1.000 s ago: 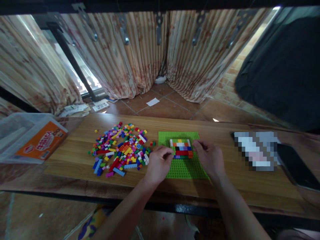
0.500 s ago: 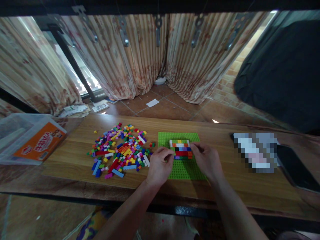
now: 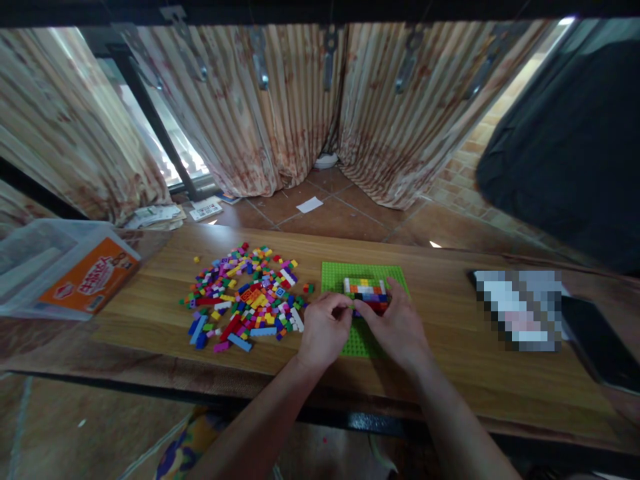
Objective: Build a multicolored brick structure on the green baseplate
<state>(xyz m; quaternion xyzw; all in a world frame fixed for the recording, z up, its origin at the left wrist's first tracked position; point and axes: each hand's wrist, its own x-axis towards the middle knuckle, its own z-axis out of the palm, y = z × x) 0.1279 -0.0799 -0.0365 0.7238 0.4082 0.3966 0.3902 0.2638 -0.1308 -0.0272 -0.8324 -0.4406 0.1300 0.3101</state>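
Observation:
My left hand [image 3: 325,330] is closed in a pinch at the left side of a low multicoloured brick build [image 3: 367,291]. A small lime-green brick [image 3: 353,305] shows at its fingertips. My right hand [image 3: 400,327] spans the near right part of the build, thumb and fingers apart. Its thumb tip comes close to the left fingertips, while its forefinger lies by the build's right edge. Rows of white, orange, yellow, blue and red bricks make up the build, its near part hidden by the right hand. It sits on a green studded baseplate [image 3: 333,270].
A loose pile of coloured bricks [image 3: 250,297] spreads left of the baseplate on the wooden table [image 3: 450,373]. A clear plastic box [image 3: 65,267] with an orange label stands at the far left. To the right lie a blurred-out item [image 3: 520,310] and a dark phone [image 3: 595,340].
My right hand has moved left from the build's right side, and its thumb and fingers have spread over the build. The left hand keeps its pinch at the left side. The view has shifted slightly.

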